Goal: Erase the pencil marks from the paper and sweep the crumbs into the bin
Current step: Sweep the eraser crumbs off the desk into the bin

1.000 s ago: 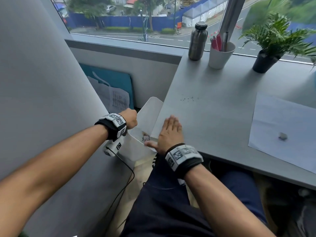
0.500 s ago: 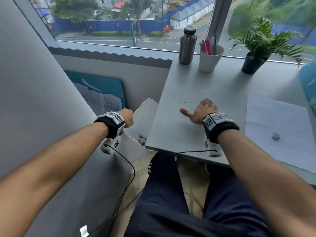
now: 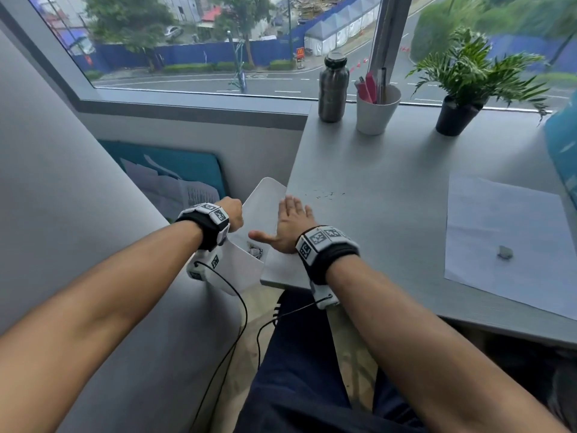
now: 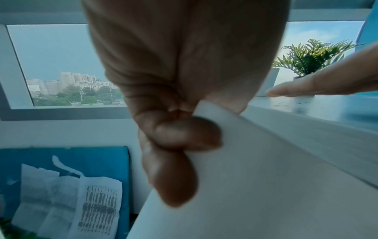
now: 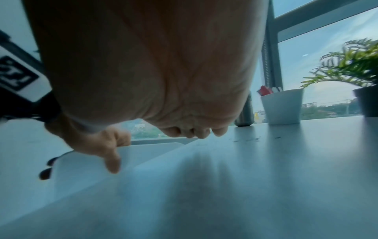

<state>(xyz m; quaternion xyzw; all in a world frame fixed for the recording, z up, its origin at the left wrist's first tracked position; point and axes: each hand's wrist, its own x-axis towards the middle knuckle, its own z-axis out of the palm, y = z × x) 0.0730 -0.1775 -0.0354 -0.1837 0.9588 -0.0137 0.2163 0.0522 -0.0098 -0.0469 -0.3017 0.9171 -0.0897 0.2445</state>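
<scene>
My left hand (image 3: 234,214) grips the near-left rim of a white bin (image 3: 263,198), which is held tilted against the left edge of the grey desk (image 3: 374,245). In the left wrist view its fingers (image 4: 180,134) curl over the bin wall (image 4: 255,186). My right hand (image 3: 292,225) lies flat and open on the desk's left edge, thumb out over the bin. A few dark eraser crumbs (image 3: 324,193) lie just beyond its fingertips (image 5: 201,133). The white paper (image 3: 515,220) lies at the right with a small grey eraser (image 3: 504,252) on it.
At the back by the window stand a steel bottle (image 3: 333,85), a white cup (image 3: 376,114) of pens and a potted plant (image 3: 459,114). A blue folder with papers (image 3: 175,179) leans on the wall below. A grey partition closes off the left.
My right hand reached in beside the crumbs half a second ago and has swept back left to the desk edge by the bin. The left hand kept holding the bin.
</scene>
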